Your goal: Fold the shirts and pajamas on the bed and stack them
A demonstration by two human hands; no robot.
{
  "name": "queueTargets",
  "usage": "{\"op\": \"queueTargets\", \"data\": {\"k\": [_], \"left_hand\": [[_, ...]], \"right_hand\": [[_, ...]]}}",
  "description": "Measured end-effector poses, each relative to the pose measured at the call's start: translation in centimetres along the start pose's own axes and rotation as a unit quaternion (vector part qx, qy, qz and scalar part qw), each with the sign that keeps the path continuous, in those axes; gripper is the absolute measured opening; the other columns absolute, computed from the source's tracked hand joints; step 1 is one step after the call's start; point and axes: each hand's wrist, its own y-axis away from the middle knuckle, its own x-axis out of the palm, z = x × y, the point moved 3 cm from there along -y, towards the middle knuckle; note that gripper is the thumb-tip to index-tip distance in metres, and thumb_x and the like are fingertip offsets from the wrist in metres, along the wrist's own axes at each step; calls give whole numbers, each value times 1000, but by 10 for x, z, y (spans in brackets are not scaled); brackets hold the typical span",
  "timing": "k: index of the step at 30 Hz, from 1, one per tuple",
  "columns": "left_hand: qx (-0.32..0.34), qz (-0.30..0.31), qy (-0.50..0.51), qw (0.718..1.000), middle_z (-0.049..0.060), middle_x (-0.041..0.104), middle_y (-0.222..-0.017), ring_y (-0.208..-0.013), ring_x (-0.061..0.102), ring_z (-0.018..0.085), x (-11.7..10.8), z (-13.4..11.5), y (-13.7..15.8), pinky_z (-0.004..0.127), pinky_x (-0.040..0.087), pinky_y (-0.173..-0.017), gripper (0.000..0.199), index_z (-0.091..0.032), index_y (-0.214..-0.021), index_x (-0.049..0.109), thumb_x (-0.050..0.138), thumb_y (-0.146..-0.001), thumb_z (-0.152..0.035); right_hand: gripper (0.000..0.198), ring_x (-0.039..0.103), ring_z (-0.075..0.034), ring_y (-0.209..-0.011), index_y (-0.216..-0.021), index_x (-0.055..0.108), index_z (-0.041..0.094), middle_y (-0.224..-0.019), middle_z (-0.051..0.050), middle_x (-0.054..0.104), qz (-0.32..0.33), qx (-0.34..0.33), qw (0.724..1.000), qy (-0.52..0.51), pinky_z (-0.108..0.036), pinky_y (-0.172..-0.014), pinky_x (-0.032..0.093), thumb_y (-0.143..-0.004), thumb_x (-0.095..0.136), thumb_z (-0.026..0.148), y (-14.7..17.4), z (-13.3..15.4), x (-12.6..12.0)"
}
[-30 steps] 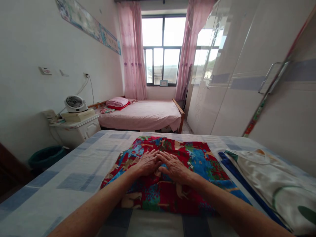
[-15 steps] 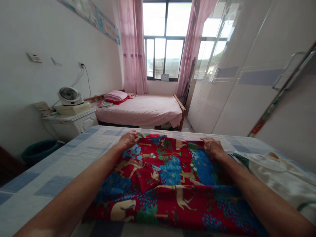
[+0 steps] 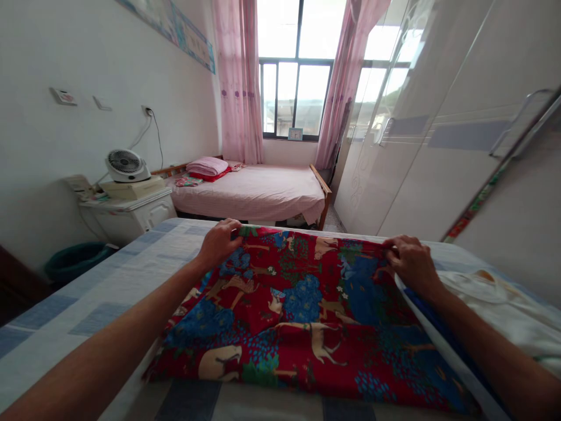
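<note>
A red cloth (image 3: 302, 298) printed with animals, blue trees and plants lies spread in front of me on the blue-and-white checked sheet (image 3: 127, 280). My left hand (image 3: 221, 240) pinches its far left corner between thumb and fingers. At the far right corner, my right hand (image 3: 407, 257) grips the edge in the same way. The far edge runs fairly straight between both hands, and a fold crosses the cloth's middle. White fabric (image 3: 486, 298) lies bunched to the right, partly behind my right forearm.
Beyond the sheet stands a bed (image 3: 263, 193) with pink bedding. At left, a white cabinet (image 3: 131, 213) bears a fan (image 3: 127, 165), and a dark green bin (image 3: 79, 260) is below. A tall white wardrobe (image 3: 403, 164) lines the right side.
My right hand has moved right along the far edge, drawing the cloth's far right corner outward and flatter. My left hand has lifted slightly and still holds its corner.
</note>
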Motion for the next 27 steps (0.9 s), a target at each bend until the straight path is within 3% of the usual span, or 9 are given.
{"op": "queueTargets", "data": {"k": [2, 4, 6, 8, 11, 15, 18, 22, 27], "left_hand": [[83, -13, 28, 996, 8, 63, -113, -106, 56, 24, -18, -2, 39, 34, 43, -91, 20, -20, -93, 60, 48, -77, -24], [115, 61, 47, 990, 6, 65, -109, -103, 59, 23, -24, 3, 79, 32, 45, -88, 17, -21, -88, 60, 46, -78, -23], [66, 119, 68, 988, 4, 68, -99, -91, 63, 21, -24, 12, 111, 30, 47, -80, 20, -22, -90, 60, 44, -78, -22], [-3, 140, 88, 986, 3, 69, -95, -84, 65, 20, -22, 18, 128, 29, 48, -75, 25, -22, -99, 60, 42, -82, -27], [-44, 125, 97, 986, 5, 68, -101, -91, 63, 22, -19, 14, 127, 31, 46, -80, 36, -20, -106, 61, 39, -88, -42], [-21, 123, 50, 991, 10, 65, -101, -97, 59, 26, -13, -3, 108, 34, 43, -84, 43, -17, -104, 66, 49, -82, -50], [-25, 152, 36, 987, 8, 65, -90, -88, 59, 25, -5, -9, 100, 33, 43, -78, 34, -17, -96, 68, 60, -73, -39], [-60, 187, 108, 975, 2, 63, -74, -72, 58, 20, 1, -5, 96, 29, 43, -67, 21, -16, -84, 64, 55, -66, -23], [-56, 103, 265, 957, 3, 65, -86, -82, 60, 19, -14, -7, 84, 29, 46, -74, 29, -16, -90, 59, 46, -64, -18]], "right_hand": [[23, 55, -27, -101, -90, 63, 19, -99, -10, 65, -31, -27, 999, -30, -41, -84, 39, -83, 42, 26, 31, -7, -17], [20, 55, -27, -105, -89, 63, 21, -103, -9, 65, -6, -68, 996, -55, -41, -86, 40, -81, 44, 25, 67, -12, -23], [22, 55, -26, -108, -90, 63, 22, -105, -7, 65, 39, -100, 991, -80, -40, -88, 41, -77, 45, 22, 100, -15, -19], [26, 57, -25, -107, -96, 64, 22, -107, -7, 66, 63, -106, 988, -90, -39, -87, 44, -77, 45, 21, 124, -17, -12], [29, 59, -26, -106, -100, 64, 21, -109, -9, 66, 49, -81, 992, -79, -41, -86, 46, -80, 43, 24, 139, -18, -3], [26, 59, -27, -107, -88, 66, 21, -105, -9, 67, 32, -75, 993, -80, -43, -89, 45, -84, 42, 30, 138, -19, 1], [28, 58, -28, -108, -85, 66, 21, -105, -10, 67, 33, -68, 994, -81, -42, -86, 47, -85, 42, 35, 135, -21, 0], [28, 57, -26, -110, -92, 67, 22, -109, -8, 65, 60, -72, 989, -111, -42, -90, 45, -84, 45, 38, 131, -17, -5], [23, 61, -23, -97, -85, 65, 24, -102, -6, 65, 127, -83, 979, -133, -39, -85, 46, -85, 48, 39, 119, 1, -8]]}}
